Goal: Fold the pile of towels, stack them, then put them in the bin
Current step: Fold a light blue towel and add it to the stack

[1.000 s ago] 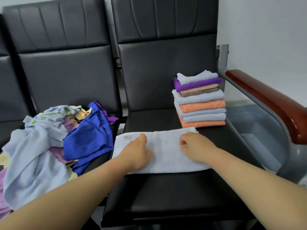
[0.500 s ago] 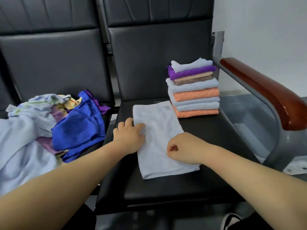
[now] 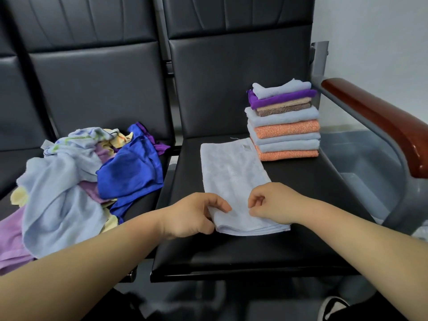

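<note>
Our long, light blue towel (image 3: 234, 177) lies flat on the black chair seat (image 3: 312, 181), folded into a strip. Its far end is just beside the stack of folded towels (image 3: 284, 126).

Our left hand (image 3: 192, 216) pinches the near left corner, thumb on top and fingers tucked under the edge. Our right hand (image 3: 273, 203) rests on the near right side with its fingers curled. We cannot tell if it has cloth between them.

We think this towel is soft, light and floppy. It will sag and bend wherever we do not hold it. So we should hold both near corners, taking every layer, lift them together and lay them over the far end. The seat looks smooth, so the towel may slide.

The messy pile (image 3: 76, 181) waits on the next seat. The gray bin (image 3: 370, 158) sits past the armrest (image 3: 382, 121).
</note>
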A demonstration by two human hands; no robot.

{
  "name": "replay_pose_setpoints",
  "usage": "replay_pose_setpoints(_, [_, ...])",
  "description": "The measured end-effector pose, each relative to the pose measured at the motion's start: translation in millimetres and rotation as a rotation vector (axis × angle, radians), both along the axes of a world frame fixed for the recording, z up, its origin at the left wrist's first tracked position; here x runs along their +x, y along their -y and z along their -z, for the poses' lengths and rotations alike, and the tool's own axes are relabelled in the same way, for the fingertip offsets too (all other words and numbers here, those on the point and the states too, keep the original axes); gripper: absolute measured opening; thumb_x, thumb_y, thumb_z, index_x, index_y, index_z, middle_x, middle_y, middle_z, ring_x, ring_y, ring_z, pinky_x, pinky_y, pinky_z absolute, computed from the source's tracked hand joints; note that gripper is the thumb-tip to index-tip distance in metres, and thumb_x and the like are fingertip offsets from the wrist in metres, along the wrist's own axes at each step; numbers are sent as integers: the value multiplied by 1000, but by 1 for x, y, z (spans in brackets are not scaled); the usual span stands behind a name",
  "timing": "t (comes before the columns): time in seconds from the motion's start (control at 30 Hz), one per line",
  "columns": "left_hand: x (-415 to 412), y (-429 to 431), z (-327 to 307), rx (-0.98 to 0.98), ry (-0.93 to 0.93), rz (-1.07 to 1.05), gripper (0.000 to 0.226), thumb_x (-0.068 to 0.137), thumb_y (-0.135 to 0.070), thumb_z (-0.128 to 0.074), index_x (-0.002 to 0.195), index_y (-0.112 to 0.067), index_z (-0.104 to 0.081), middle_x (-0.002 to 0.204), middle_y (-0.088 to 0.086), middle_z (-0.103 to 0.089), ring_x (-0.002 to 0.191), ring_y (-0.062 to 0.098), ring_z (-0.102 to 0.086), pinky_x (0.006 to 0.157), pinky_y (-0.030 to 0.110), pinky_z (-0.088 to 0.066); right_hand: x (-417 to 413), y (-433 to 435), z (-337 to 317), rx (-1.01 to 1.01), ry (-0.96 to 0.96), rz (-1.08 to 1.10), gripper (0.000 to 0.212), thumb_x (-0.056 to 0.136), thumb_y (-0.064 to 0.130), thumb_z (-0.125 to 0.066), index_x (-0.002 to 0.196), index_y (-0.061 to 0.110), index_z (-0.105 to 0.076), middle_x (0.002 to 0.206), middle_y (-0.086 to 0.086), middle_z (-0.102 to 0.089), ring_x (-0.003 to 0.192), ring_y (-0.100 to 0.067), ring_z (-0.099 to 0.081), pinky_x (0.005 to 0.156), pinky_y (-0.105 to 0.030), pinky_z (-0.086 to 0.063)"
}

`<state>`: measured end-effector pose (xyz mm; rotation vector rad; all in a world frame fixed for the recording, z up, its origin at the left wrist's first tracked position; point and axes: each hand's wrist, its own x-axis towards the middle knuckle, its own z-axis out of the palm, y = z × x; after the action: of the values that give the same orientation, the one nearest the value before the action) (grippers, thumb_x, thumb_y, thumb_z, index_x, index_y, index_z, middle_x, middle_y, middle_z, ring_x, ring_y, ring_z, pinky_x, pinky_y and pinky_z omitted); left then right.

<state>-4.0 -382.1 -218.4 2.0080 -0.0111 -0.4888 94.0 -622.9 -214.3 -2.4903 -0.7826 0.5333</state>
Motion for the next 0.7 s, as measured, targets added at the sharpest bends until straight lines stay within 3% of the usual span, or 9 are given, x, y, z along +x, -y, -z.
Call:
replay_pose_setpoints(0.07, [-1,-1,-1,109,54,-15,41,66,-5,-74,101,-28,-76,90,13,-74,76,27,-66,74,35,-55,-3,1,-2,-18,-24,-16,7,93,37,-69,96,34,-74,95,17,-70,92,-4,-64,80,-19,-49])
replay_pose_setpoints(0.17, [-3,3,-5,164,178,-117,12,81,-9,-82,89,-18,-77,79,-2,-75,73,13,-68,76,29,-56,-9,0,-3,-30,-56,-37,28,96,53,-61,94,27,-73,94,14,-70,89,-7,-64,87,-29,-53])
replay_pose_setpoints(0.23, [-2,5,-8,84,197,-201,3,90,-13,-76,90,-12,-72,77,1,-71,71,13,-64,72,30,-54,-12,-1,-5,-14,-69,-32,53,92,66,-56,88,14,-66,84,5,-65,78,-17,-58,82,-38,-52])
replay_pose_setpoints(0.3, [1,3,-11,64,219,-274,5,93,-15,-71,93,-11,-69,77,2,-69,71,13,-60,71,32,-49,-16,-1,-8,-30,-75,-40,65,86,75,-57,82,10,-54,80,-2,-52,72,-21,-47,71,-36,-44])
replay_pose_setpoints(0.37, [2,2,-13,87,255,-322,8,94,-18,-70,93,-11,-69,80,5,-68,74,12,-58,75,31,-48,-20,0,-10,-58,-56,-34,57,86,67,-66,75,16,-43,76,1,-41,68,-15,-38,65,-33,-33])
replay_pose_setpoints(0.5, [5,-1,-20,152,306,-350,11,95,-21,-67,93,-10,-67,81,1,-65,73,10,-56,73,26,-47,-15,3,-5,-59,72,56,26,89,26,-64,74,13,-47,74,1,-47,65,-14,-41,60,-31,-33])
replay_pose_setpoints(0.6, [8,-14,-30,59,264,-396,14,86,-24,-67,85,-10,-64,76,3,-62,73,16,-56,74,33,-48,-6,6,-15,111,69,174,26,89,19,-64,65,22,-54,71,6,-54,65,-14,-49,60,-28,-36])
replay_pose_setpoints(0.7, [9,-24,-40,-66,117,-409,6,89,-12,-62,83,-13,-60,72,3,-60,69,19,-59,72,31,-52,2,8,-24,242,-134,242,27,85,21,-70,67,14,-51,71,-2,-52,68,-18,-48,64,-30,-36])
